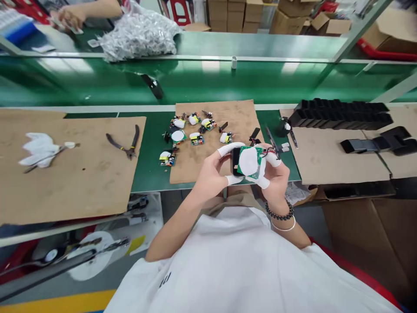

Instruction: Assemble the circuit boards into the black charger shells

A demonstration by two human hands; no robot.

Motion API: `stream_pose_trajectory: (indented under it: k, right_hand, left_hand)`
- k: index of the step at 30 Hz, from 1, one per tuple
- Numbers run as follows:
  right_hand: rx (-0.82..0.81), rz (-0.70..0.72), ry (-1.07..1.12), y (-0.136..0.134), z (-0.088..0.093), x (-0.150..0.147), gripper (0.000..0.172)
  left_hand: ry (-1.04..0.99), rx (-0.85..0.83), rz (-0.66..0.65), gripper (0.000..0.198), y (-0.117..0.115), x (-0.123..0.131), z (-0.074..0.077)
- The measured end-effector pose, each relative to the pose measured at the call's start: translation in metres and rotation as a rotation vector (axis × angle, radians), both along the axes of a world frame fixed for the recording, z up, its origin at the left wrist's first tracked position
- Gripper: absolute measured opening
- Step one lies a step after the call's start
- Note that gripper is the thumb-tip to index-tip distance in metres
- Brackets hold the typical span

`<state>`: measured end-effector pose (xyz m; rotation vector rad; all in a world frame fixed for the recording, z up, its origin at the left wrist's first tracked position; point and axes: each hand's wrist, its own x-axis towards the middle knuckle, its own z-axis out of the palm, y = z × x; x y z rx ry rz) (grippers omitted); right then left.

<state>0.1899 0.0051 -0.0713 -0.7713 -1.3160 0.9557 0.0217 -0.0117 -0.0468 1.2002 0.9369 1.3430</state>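
Over the tabletop's [151,169] near edge, the left hand [212,172] pinches a black case [235,157] and the right hand [277,174] a green circuit board [241,153], best gripped lightly by its rim, with the wires [269,151] clear of the case.

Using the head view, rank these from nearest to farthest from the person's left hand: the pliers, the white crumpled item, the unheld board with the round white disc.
1. Unheld board with the round white disc: ahead and left of the left hand.
2. Pliers: farther left.
3. White crumpled item: farthest left.
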Motion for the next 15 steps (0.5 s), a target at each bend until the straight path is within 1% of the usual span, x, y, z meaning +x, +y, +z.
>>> stream_pose_trajectory:
  k: [4,6,8,11,15]
  right_hand:
    - [0.148,0.051,-0.134,-0.001,0.003,0.006,0.033]
    - [0.175,0.056,-0.178,-0.002,0.006,0.008,0.031]
    - [0.163,0.055,-0.213,-0.002,0.009,0.009,0.029]
    - [0.143,0.051,-0.219,-0.002,0.010,0.011,0.031]
    - [0.137,0.055,-0.120,-0.002,0.007,0.011,0.042]
  left_hand:
    - [0.040,0.051,-0.010,0.067,-0.005,-0.003,0.005]
    - [0.049,0.068,-0.012,0.065,-0.005,-0.004,0.007]
    - [0.052,0.077,-0.020,0.065,-0.005,-0.005,0.008]
    - [0.050,0.083,-0.033,0.065,-0.004,-0.005,0.008]
    - [0.056,0.044,-0.039,0.068,-0.004,-0.006,0.008]
